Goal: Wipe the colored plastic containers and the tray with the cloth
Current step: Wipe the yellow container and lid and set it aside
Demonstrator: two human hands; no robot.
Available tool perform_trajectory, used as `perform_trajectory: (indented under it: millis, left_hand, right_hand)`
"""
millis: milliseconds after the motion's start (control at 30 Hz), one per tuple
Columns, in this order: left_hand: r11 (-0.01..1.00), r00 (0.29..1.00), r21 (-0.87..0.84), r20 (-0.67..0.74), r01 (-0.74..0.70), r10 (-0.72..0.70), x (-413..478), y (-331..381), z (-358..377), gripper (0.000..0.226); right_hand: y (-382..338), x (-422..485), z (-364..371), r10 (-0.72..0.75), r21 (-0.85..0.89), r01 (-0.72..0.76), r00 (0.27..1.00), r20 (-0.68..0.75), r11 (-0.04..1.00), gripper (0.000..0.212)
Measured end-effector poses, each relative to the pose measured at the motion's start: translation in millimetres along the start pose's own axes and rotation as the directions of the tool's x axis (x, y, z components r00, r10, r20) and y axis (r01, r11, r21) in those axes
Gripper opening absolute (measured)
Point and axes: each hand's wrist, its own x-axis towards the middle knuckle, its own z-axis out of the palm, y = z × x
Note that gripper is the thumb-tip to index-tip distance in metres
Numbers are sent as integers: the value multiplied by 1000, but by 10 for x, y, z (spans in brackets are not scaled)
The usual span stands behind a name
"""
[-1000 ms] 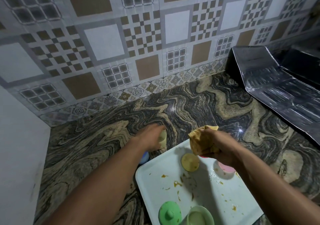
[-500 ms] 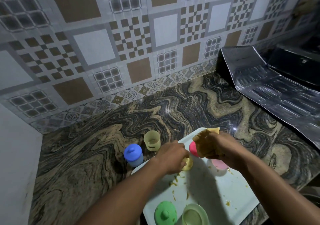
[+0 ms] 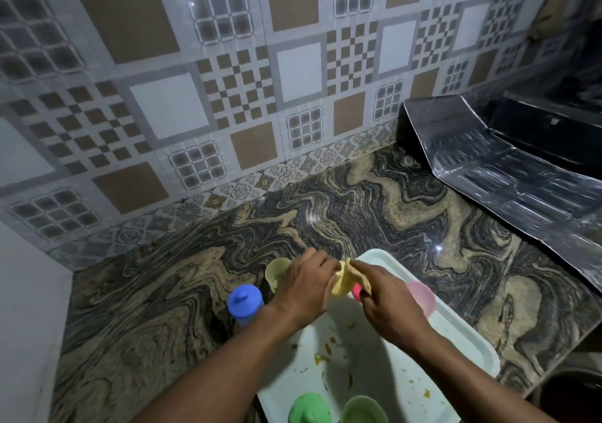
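- The left hand (image 3: 304, 289) and right hand (image 3: 387, 302) meet above the far end of the white tray (image 3: 462, 334), both closed on a yellow lid (image 3: 342, 284); the right also pinches the yellow cloth (image 3: 356, 274) against it.
- A pink container (image 3: 422, 295) stands on the tray just right of the hands; a green lid (image 3: 308, 408) and green cup (image 3: 363, 409) sit at its near end among food smears.
- A blue-lidded container (image 3: 245, 302) and a yellow cup (image 3: 276, 271) stand on the marbled counter (image 3: 163, 292), left of the tray.
- No writing or label is readable.

No readable text, labels, brands or numbers anywhere; wall tiles (image 3: 169, 103) carry only patterns.
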Motion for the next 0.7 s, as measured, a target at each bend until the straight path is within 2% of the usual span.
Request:
perform_trajectory:
  millis: [100, 200, 267, 300, 333, 367, 400, 433, 467, 500, 533, 600, 633, 700]
  left_hand:
    - [998, 998, 60, -65, 6, -2, -31, -85, -94, 27]
    - [996, 991, 55, -121, 64, -57, -112, -163, -128, 26]
    - [994, 984, 40, -156, 98, -90, -120, -179, -143, 24]
    - [993, 980, 34, -172, 110, -102, -113, -175, -152, 22]
    - [992, 975, 27, -190, 120, -113, -97, -163, -165, 21]
    - [992, 971, 20, -208, 127, -121, -84, -144, -180, 20]
    - [991, 966, 8, -225, 132, -127, -69, -119, -195, 19]
    - [991, 962, -5, -241, 133, -131, -56, -87, -203, 18]
    - [991, 957, -22, -256, 134, -135, -45, -50, -206, 18]
    - [990, 953, -41, -271, 132, -138, -27, -10, -205, 17]
    - [990, 949, -60, -283, 131, -142, -15, 32, -200, 17]
    - [987, 942, -98, -299, 131, -154, 5, 101, -189, 16]
    - [984, 938, -110, -305, 137, -164, 4, 124, -184, 16]
    - [980, 932, -122, -310, 157, -188, -3, 147, -189, 15]
  right_hand:
    - [33, -57, 135, -264, -110, 262, 964, -4, 959, 59]
    - [90, -72, 151, -371, -159, 375, 927, 57, 913, 51]
    - [91, -92, 125, -273, -6, 273, 961, -48, 962, 47]
    - [53, -82, 98, -144, 161, 165, 980, -135, 973, 46]
    - [8, -36, 60, 25, 362, 41, 984, -176, 931, 45]
    - [-34, 28, 20, 204, 571, -88, 968, -143, 816, 41]
    - [-73, 107, -16, 346, 747, -209, 938, -30, 631, 35]
    - [-135, 176, -56, 415, 857, -309, 901, 125, 413, 33]
    - [-204, 229, -88, 437, 894, -391, 858, 269, 217, 39]
    - [-264, 269, -103, 426, 893, -445, 823, 376, 73, 51]
    - [-294, 307, -80, 405, 885, -466, 807, 431, -12, 62]
    - [-370, 353, -4, 407, 895, -442, 808, 426, -58, 69]
    - [-404, 364, 36, 431, 905, -422, 809, 400, -49, 62]
    - [-450, 387, 59, 469, 911, -402, 825, 315, 96, 38]
